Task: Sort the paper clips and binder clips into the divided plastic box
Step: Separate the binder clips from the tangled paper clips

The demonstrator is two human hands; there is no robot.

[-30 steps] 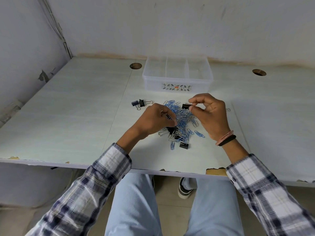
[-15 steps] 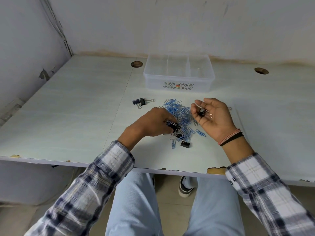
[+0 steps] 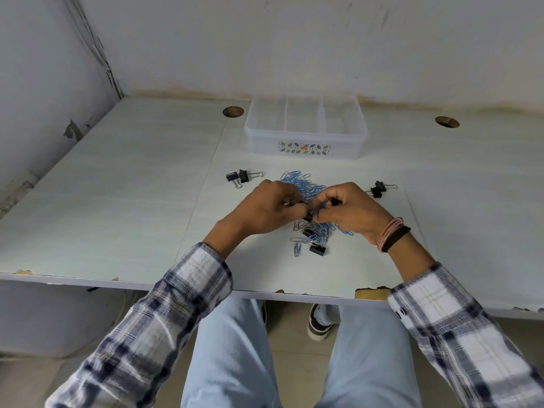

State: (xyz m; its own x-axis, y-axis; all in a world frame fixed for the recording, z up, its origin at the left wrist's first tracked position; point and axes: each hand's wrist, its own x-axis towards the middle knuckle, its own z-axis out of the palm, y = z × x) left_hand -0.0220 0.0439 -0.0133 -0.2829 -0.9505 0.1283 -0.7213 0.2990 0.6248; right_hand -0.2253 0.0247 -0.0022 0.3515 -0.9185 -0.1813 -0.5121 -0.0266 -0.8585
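Meeting over the middle of the pile, both hands hang knuckles-up with fingers curled inward, fingertips almost touching. The left hand (image 3: pixel 266 206) pinches a small metallic piece at its fingertips, probably a clip's wire handle, though it is too small to name with certainty. The right hand (image 3: pixel 350 207) has its fingers curled round a small dark object, apparently a binder clip; a pink band and a black band circle that wrist. Plaid sleeves run back from both forearms to the near edge of the tabletop (image 3: pixel 132 187).

The heap of blue paper clips (image 3: pixel 306 187) lies under and between the hands, which cover much of it; loose clips trail toward the near edge, with a black binder clip (image 3: pixel 318 249) at the heap's near end, lying roughly crosswise. Left of the heap, two binder clips (image 3: pixel 240 176) touch each other, one's wire handles pointing right. Another binder clip (image 3: pixel 378 189) sits well right of the heap, handles also pointing right. The divided plastic box (image 3: pixel 306 142) stands beyond the heap near the wall, its long axis running left to right, three compartments side by side. Two round cable holes (image 3: pixel 233 111) pierce the tabletop at the back.
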